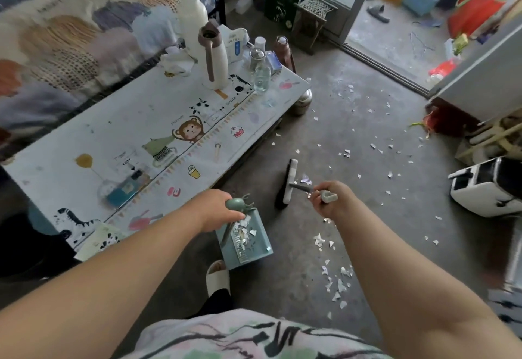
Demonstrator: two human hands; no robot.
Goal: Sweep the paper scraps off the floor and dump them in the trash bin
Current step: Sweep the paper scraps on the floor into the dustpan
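Head view: the left hand (217,209) gripped the handle of a teal dustpan (255,248), which was just off the long edge of the low table (127,121). The pan already held some paper scraps (243,227). The right hand (330,200), apart from the left, was clenched round the handle of a small brush (288,183). More scraps were scattered over the concrete floor (395,231), out to the doorway edge.

Soft daylight from the doorway (395,19) upper right, dimmer left edge, faint shadows, wide-angle bending at edges, slight overall blur
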